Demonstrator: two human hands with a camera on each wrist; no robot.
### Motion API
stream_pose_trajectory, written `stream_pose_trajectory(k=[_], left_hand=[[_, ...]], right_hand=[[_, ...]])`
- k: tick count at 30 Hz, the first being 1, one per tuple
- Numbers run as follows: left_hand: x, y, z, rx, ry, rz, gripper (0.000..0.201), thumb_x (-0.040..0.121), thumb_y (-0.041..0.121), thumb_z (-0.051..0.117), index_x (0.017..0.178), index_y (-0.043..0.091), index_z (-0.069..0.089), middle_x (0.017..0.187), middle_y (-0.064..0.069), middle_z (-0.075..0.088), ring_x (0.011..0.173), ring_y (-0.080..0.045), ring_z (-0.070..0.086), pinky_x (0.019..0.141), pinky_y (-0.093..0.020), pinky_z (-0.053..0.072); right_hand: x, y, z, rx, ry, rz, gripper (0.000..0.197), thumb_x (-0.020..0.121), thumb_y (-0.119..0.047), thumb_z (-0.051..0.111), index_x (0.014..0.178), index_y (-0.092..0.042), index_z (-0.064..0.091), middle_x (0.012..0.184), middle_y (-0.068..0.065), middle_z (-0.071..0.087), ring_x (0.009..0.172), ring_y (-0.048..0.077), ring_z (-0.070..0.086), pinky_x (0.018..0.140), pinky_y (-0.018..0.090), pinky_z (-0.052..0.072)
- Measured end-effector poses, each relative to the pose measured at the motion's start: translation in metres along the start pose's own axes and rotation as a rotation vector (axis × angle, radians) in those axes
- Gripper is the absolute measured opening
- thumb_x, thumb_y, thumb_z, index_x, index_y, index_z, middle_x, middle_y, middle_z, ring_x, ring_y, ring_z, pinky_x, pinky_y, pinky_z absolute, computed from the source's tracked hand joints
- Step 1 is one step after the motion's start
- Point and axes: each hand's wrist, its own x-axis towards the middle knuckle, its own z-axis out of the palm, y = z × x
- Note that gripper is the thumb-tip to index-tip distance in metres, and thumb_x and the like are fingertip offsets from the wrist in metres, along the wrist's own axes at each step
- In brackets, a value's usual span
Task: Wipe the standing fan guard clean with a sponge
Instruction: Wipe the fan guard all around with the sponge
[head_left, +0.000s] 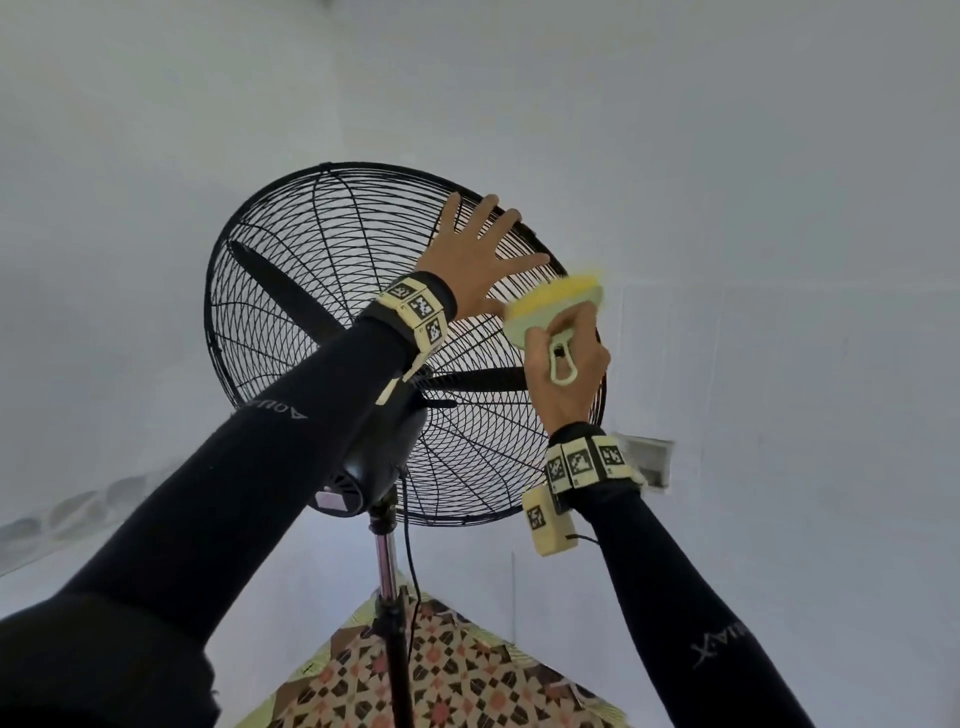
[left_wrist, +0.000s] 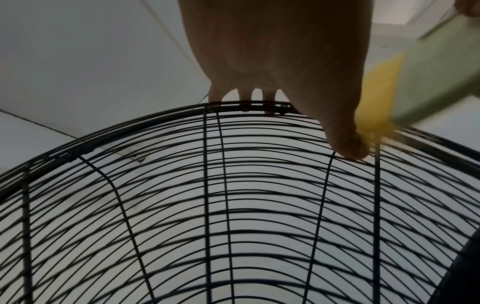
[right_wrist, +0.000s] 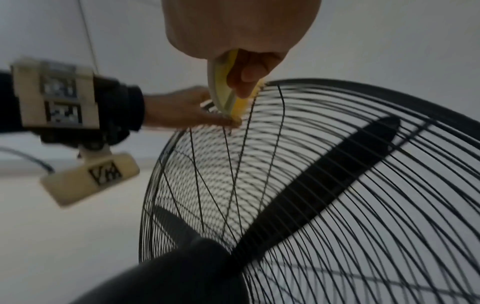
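A black wire fan guard (head_left: 291, 291) tops a standing fan, seen from behind and below. My left hand (head_left: 480, 254) lies flat with spread fingers on the guard's upper right; in the left wrist view its fingers (left_wrist: 244, 96) reach the guard's rim (left_wrist: 130, 121). My right hand (head_left: 563, 358) grips the pale green handle of a yellow sponge brush (head_left: 558, 301), which is blurred and touches the guard's right edge beside the left thumb. In the right wrist view the sponge brush (right_wrist: 228, 96) meets the guard wires (right_wrist: 337, 205).
The black motor housing (head_left: 374, 457) sits behind the guard on a chrome and black pole (head_left: 387, 571), with a cable hanging alongside. White walls surround the fan. A patterned floor (head_left: 447, 675) lies below. A wall outlet (head_left: 649, 462) is at right.
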Motion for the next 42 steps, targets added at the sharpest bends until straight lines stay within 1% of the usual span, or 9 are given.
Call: stream_pose_trajectory(k=[4, 9, 12, 15, 21, 31, 35, 39, 42], left_hand=[[0.001, -0.003, 0.001, -0.03, -0.037, -0.009, 0.095, 0.087, 0.076, 0.055, 0.159, 0.05, 0.0, 0.17, -0.014, 0.005, 0.156, -0.044, 0.0, 0.118, -0.074, 0.006], [-0.009, -0.036, 0.003, -0.05, -0.022, -0.033, 0.136, 0.065, 0.078, 0.077, 0.16, 0.039, -0.012, 0.169, -0.017, -0.015, 0.157, -0.038, -0.009, 0.123, -0.064, 0.0], [-0.027, -0.064, 0.017, -0.071, -0.015, -0.19, 0.153, 0.053, 0.078, 0.083, 0.158, 0.038, -0.021, 0.169, -0.014, -0.018, 0.155, -0.045, -0.011, 0.119, -0.072, 0.003], [-0.037, -0.074, 0.027, -0.083, -0.045, -0.216, 0.155, 0.052, 0.075, 0.086, 0.158, 0.039, -0.021, 0.17, -0.01, -0.018, 0.155, -0.042, -0.013, 0.118, -0.074, 0.006], [-0.028, -0.079, 0.02, -0.069, -0.027, -0.158, 0.15, 0.049, 0.084, 0.08, 0.159, 0.042, -0.013, 0.17, -0.013, -0.002, 0.156, -0.042, 0.002, 0.118, -0.071, 0.013], [-0.035, -0.088, 0.047, -0.147, 0.12, -0.087, 0.147, 0.053, 0.091, 0.071, 0.16, 0.039, -0.016, 0.17, -0.013, -0.014, 0.156, -0.041, -0.011, 0.121, -0.068, 0.004], [-0.035, -0.086, 0.048, -0.18, 0.129, -0.095, 0.145, 0.056, 0.089, 0.072, 0.16, 0.038, -0.016, 0.169, -0.015, -0.015, 0.156, -0.042, -0.011, 0.121, -0.068, 0.007], [-0.035, -0.088, 0.049, -0.165, 0.135, -0.095, 0.145, 0.056, 0.09, 0.07, 0.158, 0.038, -0.02, 0.17, -0.014, -0.015, 0.156, -0.041, -0.009, 0.121, -0.068, 0.007], [-0.036, -0.088, 0.05, -0.192, 0.155, -0.085, 0.144, 0.056, 0.089, 0.072, 0.158, 0.039, -0.016, 0.17, -0.013, -0.014, 0.156, -0.041, -0.009, 0.122, -0.066, 0.004]], right_hand=[[-0.027, 0.022, 0.008, -0.093, -0.376, -0.038, 0.017, 0.086, -0.012, 0.062, 0.084, -0.014, 0.046, 0.059, -0.001, 0.057, 0.045, 0.009, 0.052, 0.038, 0.026, 0.039], [-0.032, 0.024, 0.011, -0.059, -0.231, -0.05, 0.02, 0.083, -0.005, 0.064, 0.083, -0.013, 0.046, 0.057, -0.012, 0.048, 0.047, 0.005, 0.049, 0.043, 0.012, 0.031], [-0.036, 0.027, 0.021, -0.077, -0.247, -0.096, 0.017, 0.084, -0.007, 0.062, 0.088, -0.015, 0.047, 0.058, -0.007, 0.052, 0.047, 0.006, 0.051, 0.041, 0.017, 0.034], [-0.04, 0.033, 0.03, -0.082, -0.26, -0.112, 0.013, 0.085, -0.008, 0.061, 0.092, -0.012, 0.05, 0.061, -0.001, 0.057, 0.05, 0.013, 0.056, 0.042, 0.025, 0.041], [-0.04, 0.033, 0.04, -0.08, -0.137, -0.092, 0.012, 0.083, -0.003, 0.059, 0.09, -0.009, 0.052, 0.06, -0.007, 0.053, 0.047, 0.004, 0.052, 0.04, 0.019, 0.037], [-0.056, 0.016, 0.063, -0.093, 0.225, -0.033, 0.015, 0.089, 0.0, 0.061, 0.095, -0.012, 0.054, 0.07, 0.001, 0.059, 0.055, 0.003, 0.056, 0.05, 0.006, 0.036], [-0.073, 0.016, 0.085, -0.22, 0.051, -0.003, 0.015, 0.092, -0.016, 0.059, 0.098, -0.025, 0.048, 0.073, 0.001, 0.061, 0.058, 0.015, 0.059, 0.051, 0.022, 0.043], [-0.096, 0.014, 0.097, -0.293, -0.316, -0.019, 0.014, 0.09, -0.017, 0.062, 0.094, -0.021, 0.049, 0.062, -0.006, 0.056, 0.05, 0.007, 0.051, 0.046, 0.02, 0.034], [-0.09, 0.007, 0.093, -0.266, -0.072, 0.001, 0.013, 0.087, -0.016, 0.061, 0.092, -0.021, 0.05, 0.063, -0.007, 0.057, 0.05, 0.007, 0.052, 0.044, 0.023, 0.038]])
